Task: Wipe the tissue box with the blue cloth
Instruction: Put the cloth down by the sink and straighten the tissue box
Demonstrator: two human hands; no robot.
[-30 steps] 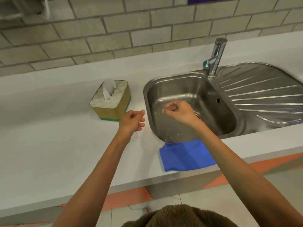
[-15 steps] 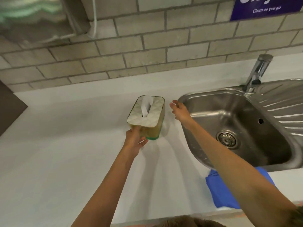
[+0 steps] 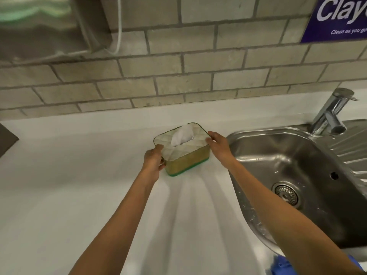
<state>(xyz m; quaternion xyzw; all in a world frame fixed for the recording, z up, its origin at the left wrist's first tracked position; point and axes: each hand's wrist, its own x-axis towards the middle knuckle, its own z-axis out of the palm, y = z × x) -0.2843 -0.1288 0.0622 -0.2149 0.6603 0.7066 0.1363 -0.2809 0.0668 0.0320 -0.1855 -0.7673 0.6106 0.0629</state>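
Note:
The tissue box (image 3: 185, 159) stands on the white counter (image 3: 79, 195), yellow-sided with a green base, a pale quilted top and a white tissue sticking up. My left hand (image 3: 154, 160) grips its near left corner. My right hand (image 3: 219, 145) is pressed against its right end, fingers on the top edge. The blue cloth (image 3: 282, 264) lies at the counter's front edge, bottom right, mostly hidden behind my right forearm.
A steel sink (image 3: 297, 175) with a drain and a tap (image 3: 329, 114) lies right of the box. A tiled wall (image 3: 178, 76) runs behind, with a purple sign (image 3: 337, 16) and a metal dispenser (image 3: 39, 26) at top left.
My view has shifted closer to the box. My right hand has come from beside the sink rim onto the box's right end. My left hand has closed on the left corner.

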